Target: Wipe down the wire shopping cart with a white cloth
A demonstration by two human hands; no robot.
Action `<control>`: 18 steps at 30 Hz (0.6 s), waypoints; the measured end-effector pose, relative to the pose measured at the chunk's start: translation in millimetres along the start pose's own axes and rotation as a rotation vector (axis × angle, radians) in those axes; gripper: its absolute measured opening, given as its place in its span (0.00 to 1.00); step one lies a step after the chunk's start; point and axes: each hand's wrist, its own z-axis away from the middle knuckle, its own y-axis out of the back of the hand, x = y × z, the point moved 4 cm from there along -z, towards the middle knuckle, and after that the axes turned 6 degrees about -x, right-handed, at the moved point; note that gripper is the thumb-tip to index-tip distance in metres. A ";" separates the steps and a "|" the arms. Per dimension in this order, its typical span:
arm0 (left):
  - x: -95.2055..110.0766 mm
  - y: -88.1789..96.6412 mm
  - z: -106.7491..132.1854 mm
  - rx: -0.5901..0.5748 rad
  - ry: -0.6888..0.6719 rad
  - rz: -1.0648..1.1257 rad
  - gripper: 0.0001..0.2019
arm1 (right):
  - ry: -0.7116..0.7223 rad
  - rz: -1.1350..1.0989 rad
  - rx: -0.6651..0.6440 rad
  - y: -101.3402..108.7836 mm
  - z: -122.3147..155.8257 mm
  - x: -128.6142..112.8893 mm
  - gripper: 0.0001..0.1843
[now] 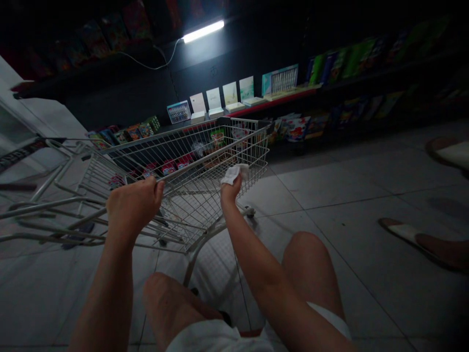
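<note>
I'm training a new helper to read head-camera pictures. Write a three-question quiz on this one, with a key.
1. Which hand holds the white cloth?
2. True or false: the left hand hangs free of the shopping cart.
3. Where is the lit lamp? A) inside the shopping cart B) above the red-edged shelf C) on the floor

Key: 1. The right hand. 2. False; it grips the top rim. 3. B.

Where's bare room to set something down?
Free: floor tiles between cart and another person's shoes at right. Crowded: lit shelf, lined with goods; cart's near side, left hand gripping its rail, right hand holding white cloth.
</note>
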 end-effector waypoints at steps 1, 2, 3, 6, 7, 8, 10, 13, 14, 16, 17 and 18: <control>-0.5 -0.5 0.0 -0.002 0.000 -0.007 0.29 | 0.031 -0.022 0.012 -10.6 -1.3 -12.3 0.31; -1.1 -1.1 -0.1 -0.006 0.001 -0.013 0.29 | 0.088 -0.042 0.012 -20.8 -0.6 -27.4 0.30; -1.6 -1.6 -0.3 -0.011 -0.001 -0.018 0.29 | 0.169 -0.048 -0.005 -29.9 1.8 -44.1 0.28; -2.4 -2.5 -1.0 0.000 -0.014 -0.027 0.29 | 0.406 0.018 -0.175 -45.9 14.9 -83.0 0.19; -2.7 -2.6 -1.0 0.009 -0.018 -0.034 0.29 | 0.457 0.062 -0.240 -45.5 20.7 -86.0 0.16; -3.2 -3.0 -1.0 0.015 -0.018 -0.043 0.30 | 0.490 0.102 -0.301 -42.3 27.2 -82.6 0.15; -5.1 -4.4 -0.9 0.011 -0.009 -0.061 0.30 | 0.493 0.150 -0.401 -28.1 42.5 -57.7 0.13; -10.2 -7.1 -0.1 0.006 0.006 -0.074 0.31 | 0.290 0.168 -0.482 5.7 71.5 6.1 0.11; -12.2 -7.9 0.2 0.008 0.008 -0.077 0.31 | 0.193 0.172 -0.484 18.9 82.8 27.3 0.10; -16.4 -9.0 1.0 0.016 0.012 -0.081 0.31 | -0.021 0.170 -0.433 47.1 106.0 62.5 0.09; -18.3 -9.5 1.4 0.018 0.012 -0.083 0.31 | -0.119 0.168 -0.387 60.7 117.2 75.1 0.09; -20.0 -9.9 1.7 0.019 0.014 -0.085 0.30 | -0.209 0.167 -0.331 73.0 127.4 84.7 0.10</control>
